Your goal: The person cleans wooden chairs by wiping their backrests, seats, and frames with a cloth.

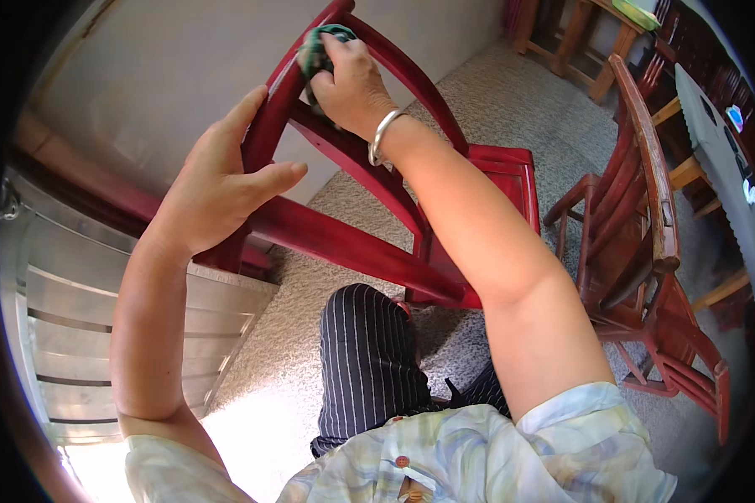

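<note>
A red wooden chair (pixel 352 242) stands before me, its seat away to the right and its top rail rising towards the upper left. My right hand (pixel 352 82), with a silver bangle at the wrist, presses a green and dark cloth (pixel 318 53) against the chair's top rail near its upper end. The cloth is partly hidden under the fingers. Lower on the same rail is my left hand (pixel 217 182), fingers spread and thumb apart, its fingertips at the rail's edge. It holds no separate object.
A metal slatted panel (pixel 69 308) is at the left, beside a pale wall (pixel 182 69). Worn reddish wooden chairs (pixel 654 188) stand at the right. Beyond them is a table with a grey cover (pixel 717 163); a wooden stool (pixel 572 50) is at the upper right.
</note>
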The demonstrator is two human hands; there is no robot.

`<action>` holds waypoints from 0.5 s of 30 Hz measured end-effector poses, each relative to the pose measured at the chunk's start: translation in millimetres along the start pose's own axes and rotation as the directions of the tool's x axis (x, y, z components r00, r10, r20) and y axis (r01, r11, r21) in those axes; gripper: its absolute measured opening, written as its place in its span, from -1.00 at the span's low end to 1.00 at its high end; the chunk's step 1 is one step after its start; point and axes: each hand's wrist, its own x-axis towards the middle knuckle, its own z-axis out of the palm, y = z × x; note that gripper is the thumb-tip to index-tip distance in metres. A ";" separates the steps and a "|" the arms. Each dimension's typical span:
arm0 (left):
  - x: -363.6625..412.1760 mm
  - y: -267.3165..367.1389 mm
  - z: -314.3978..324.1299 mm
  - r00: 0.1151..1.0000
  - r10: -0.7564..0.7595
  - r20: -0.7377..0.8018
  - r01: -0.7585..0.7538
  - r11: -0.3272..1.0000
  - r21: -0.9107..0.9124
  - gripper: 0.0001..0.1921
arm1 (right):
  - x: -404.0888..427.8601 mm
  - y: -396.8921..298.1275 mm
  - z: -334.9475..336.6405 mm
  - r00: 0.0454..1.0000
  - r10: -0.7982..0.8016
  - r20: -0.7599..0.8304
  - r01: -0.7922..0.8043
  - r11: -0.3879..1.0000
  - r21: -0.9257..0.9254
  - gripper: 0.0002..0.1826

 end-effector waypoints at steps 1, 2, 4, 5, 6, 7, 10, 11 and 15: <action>0.7 -0.3 0.6 1.000 -0.014 0.001 0.014 1.000 0.009 -0.24 | -1.2 0.2 3.0 0.998 0.064 0.017 -0.063 0.996 -0.059 -0.63; 1.7 0.2 0.8 1.000 -0.027 0.002 0.027 0.999 0.019 -0.24 | -7.4 1.9 1.7 0.998 0.061 0.020 -0.060 0.997 -0.054 -0.63; 1.1 5.4 -1.8 0.997 -0.074 0.018 0.072 0.995 0.063 -0.27 | -28.8 4.5 -8.0 0.991 0.119 0.055 -0.108 0.979 -0.171 -0.68; 0.1 6.3 -3.0 0.993 -0.110 0.043 0.106 0.989 0.102 -0.29 | -38.0 6.3 -13.5 0.983 0.170 0.067 -0.154 0.968 -0.197 -0.71; 0.5 5.0 -2.4 0.993 -0.109 0.039 0.105 0.989 0.101 -0.29 | -43.9 11.1 -23.6 0.974 0.218 0.069 -0.197 0.953 -0.231 -0.73; 0.8 1.7 -1.0 0.999 -0.050 0.017 0.048 0.995 0.082 -0.26 | -49.8 21.5 -32.0 0.968 0.228 0.103 -0.194 0.943 -0.270 -0.77; 1.2 -3.5 0.1 1.000 -0.009 0.008 0.009 0.997 0.075 -0.21 | -96.3 54.2 -48.4 0.963 0.226 0.148 -0.176 0.940 -0.291 -0.82; 0.6 -0.9 -2.2 0.999 -0.032 0.015 0.031 0.995 0.096 -0.20 | -120.5 69.6 -47.9 0.924 0.348 0.156 -0.305 0.919 -0.249 -0.81; 3.9 5.9 -1.4 0.994 -0.078 0.070 0.069 0.990 0.126 -0.21 | -190.0 110.1 -49.8 0.577 0.753 0.315 -0.447 0.614 -0.650 -0.71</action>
